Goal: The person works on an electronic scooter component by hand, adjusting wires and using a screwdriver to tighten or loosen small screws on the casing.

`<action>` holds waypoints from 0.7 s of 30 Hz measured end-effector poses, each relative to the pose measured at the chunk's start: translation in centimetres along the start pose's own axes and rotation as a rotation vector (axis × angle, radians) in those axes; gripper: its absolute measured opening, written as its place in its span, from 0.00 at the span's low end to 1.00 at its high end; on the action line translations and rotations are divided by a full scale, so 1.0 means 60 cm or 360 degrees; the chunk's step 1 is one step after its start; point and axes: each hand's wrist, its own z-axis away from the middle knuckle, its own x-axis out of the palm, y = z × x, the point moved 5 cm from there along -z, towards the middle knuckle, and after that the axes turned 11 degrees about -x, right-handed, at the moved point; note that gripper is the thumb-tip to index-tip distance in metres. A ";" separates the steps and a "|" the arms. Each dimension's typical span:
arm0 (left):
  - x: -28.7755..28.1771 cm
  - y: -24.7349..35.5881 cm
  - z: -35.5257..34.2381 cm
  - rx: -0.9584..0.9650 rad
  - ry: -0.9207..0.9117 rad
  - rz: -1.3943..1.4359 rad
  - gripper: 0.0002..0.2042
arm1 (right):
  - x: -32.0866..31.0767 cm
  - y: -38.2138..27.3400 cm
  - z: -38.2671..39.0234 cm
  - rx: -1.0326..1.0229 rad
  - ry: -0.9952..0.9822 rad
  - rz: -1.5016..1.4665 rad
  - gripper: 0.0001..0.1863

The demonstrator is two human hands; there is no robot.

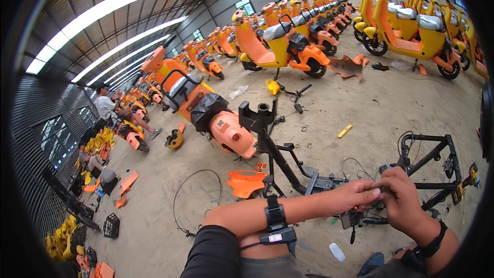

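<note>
The black scooter frame (284, 166) is the landmark; it lies across the concrete floor (329, 103). The left hand (360, 195) and the right hand (404, 195) meet above the middle of the frame. The fingers of both hands are curled inward and pressed together at the tips; whether a small part is pinched between them cannot be told, as the knuckles cover the contact point.

Clearance: beyond the frame, a broad strip of floor runs to the parked yellow-and-orange scooter (272, 54). A yellow bar-shaped object (345, 131) lies within that strip. To the left of the frame, room is restricted: the rear fender (234, 133) of an orange scooter stands just beside the upright end, and an orange panel (247, 183) lies near the lower tube. Farther left, a thin black cable (175, 202) forms an open loop. On the near side of the frame, a white oval piece (337, 252) lies flat.

Materials and shapes: the frame consists of round, dark tubes, with a forked bracket (250, 117) at its left end and an angular tubular section (437, 137) at its right. The orange panel is smooth, curved and shell-like. The fender is rounded and glossy. The floor is grey-brown, matt and stained.
</note>
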 end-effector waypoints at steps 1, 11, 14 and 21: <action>0.003 -0.001 -0.001 0.0018 -0.0012 -0.0034 0.15 | -0.002 -0.003 0.001 -0.0017 -0.0014 0.0000 0.18; -0.004 -0.024 -0.003 0.0060 0.0342 -0.0577 0.16 | 0.004 0.023 0.025 0.0490 -0.0463 -0.0061 0.21; -0.001 -0.026 0.001 -0.0012 0.0327 -0.0715 0.18 | 0.007 0.012 0.032 0.0312 -0.0597 0.0080 0.23; -0.018 0.001 0.031 0.0057 0.0584 -0.0206 0.17 | 0.018 0.029 0.018 0.0449 -0.0321 -0.0137 0.20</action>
